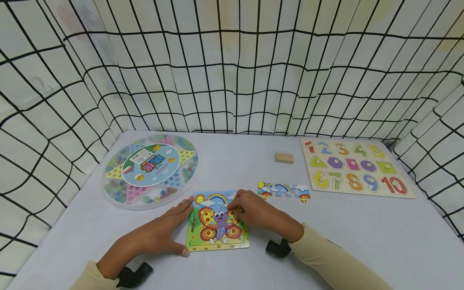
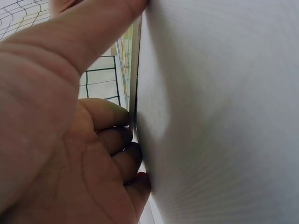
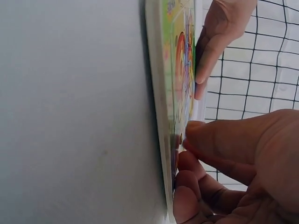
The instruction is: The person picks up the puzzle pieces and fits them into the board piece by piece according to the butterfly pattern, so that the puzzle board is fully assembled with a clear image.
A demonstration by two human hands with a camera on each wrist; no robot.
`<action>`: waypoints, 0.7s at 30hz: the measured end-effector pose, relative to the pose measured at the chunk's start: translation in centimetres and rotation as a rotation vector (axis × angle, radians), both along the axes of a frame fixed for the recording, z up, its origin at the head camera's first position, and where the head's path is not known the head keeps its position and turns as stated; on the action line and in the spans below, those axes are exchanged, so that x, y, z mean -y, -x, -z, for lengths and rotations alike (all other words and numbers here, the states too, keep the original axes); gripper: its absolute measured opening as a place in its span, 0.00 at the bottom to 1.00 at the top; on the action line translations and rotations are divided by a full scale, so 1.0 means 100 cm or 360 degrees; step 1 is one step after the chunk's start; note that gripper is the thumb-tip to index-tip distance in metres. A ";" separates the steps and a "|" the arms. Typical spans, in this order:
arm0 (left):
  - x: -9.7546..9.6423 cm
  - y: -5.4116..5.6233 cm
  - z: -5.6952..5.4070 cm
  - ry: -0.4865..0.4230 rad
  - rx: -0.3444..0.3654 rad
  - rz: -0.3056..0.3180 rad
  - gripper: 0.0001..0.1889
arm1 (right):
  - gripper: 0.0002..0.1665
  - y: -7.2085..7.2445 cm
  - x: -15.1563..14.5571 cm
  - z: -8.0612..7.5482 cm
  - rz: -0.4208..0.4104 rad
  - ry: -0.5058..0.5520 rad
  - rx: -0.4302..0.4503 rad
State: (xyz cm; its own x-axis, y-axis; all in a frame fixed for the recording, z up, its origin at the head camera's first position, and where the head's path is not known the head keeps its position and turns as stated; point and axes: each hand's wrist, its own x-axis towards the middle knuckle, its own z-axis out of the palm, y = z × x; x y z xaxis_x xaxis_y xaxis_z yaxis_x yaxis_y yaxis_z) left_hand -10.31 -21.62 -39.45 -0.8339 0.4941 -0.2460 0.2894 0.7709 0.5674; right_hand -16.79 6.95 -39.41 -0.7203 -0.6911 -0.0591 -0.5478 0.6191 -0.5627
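Observation:
A square butterfly jigsaw puzzle (image 1: 220, 237) in a thin board lies flat on the white table. My left hand (image 1: 159, 231) rests at its left side, fingers stretched along the edge and thumb near the lower left corner. In the left wrist view, the fingertips (image 2: 133, 154) meet the tabletop beside the board. Over the puzzle's upper right, my right hand (image 1: 251, 209) pinches a puzzle piece close on the picture, mostly hidden by the fingers. The right wrist view shows the thumb (image 3: 196, 128) low against the board's face.
Three loose rainbow-and-cloud pieces (image 1: 283, 189) lie right of the puzzle. A wooden block (image 1: 284, 157) sits farther back. At right is a number-and-shape board (image 1: 357, 193); at left, a round marble game board (image 1: 150, 165). Black netting (image 1: 235, 64) stands around the table.

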 end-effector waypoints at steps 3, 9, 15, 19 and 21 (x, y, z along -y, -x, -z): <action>0.001 0.000 0.001 0.0002 0.0001 -0.0001 0.61 | 0.14 0.001 -0.004 -0.001 0.0025 0.0067 0.0042; 0.001 0.000 0.000 0.0003 -0.0009 0.0028 0.60 | 0.16 0.004 -0.019 -0.003 0.0106 0.0177 0.0033; 0.001 0.000 -0.003 0.0018 -0.0006 0.0042 0.60 | 0.16 0.007 -0.034 -0.003 0.0167 0.0215 -0.0011; 0.001 0.000 -0.003 0.0023 0.0018 0.0021 0.60 | 0.16 0.011 -0.044 -0.004 0.0218 0.0224 -0.0044; 0.001 0.000 -0.002 0.0018 0.0019 0.0021 0.60 | 0.16 0.015 -0.049 -0.004 0.0237 0.0238 -0.0058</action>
State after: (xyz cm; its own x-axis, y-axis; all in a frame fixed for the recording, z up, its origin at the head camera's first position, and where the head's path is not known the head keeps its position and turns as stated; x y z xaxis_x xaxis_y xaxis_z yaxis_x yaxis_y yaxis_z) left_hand -10.30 -21.71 -39.25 -0.8242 0.5024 -0.2613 0.2930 0.7732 0.5624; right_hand -18.30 11.82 -39.03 -0.8149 -0.5760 0.0641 -0.4783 0.6059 -0.6357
